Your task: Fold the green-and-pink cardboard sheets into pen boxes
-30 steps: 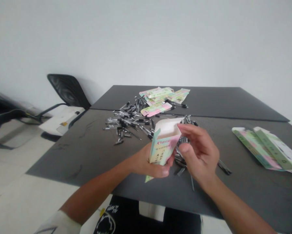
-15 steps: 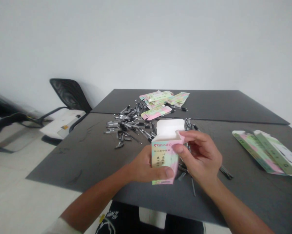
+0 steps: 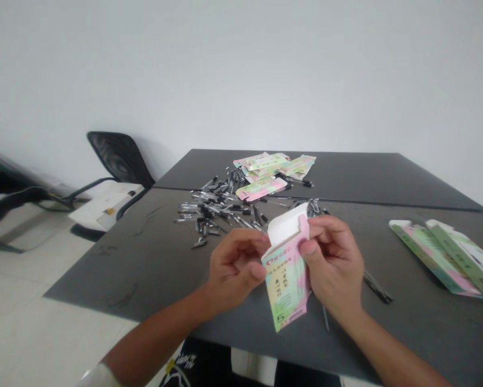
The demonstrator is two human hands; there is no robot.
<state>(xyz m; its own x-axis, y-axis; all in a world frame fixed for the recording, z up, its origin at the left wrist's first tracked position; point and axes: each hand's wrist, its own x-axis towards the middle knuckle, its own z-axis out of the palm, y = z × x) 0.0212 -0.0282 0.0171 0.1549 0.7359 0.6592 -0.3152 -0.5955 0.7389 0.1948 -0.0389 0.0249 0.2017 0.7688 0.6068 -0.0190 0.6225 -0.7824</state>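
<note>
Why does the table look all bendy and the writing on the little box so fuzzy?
In the head view the wide lens bows the dark table toward the edges. Soft, even light leaves only faint shadows. The carton between the left hand and right hand is slightly blurred, so its print cannot be read. The far pens blur together.

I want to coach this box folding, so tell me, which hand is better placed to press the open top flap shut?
Probably the right hand: its fingertips sit at the carton's top edge beside the raised flap, while the left hand pinches lower.
</note>
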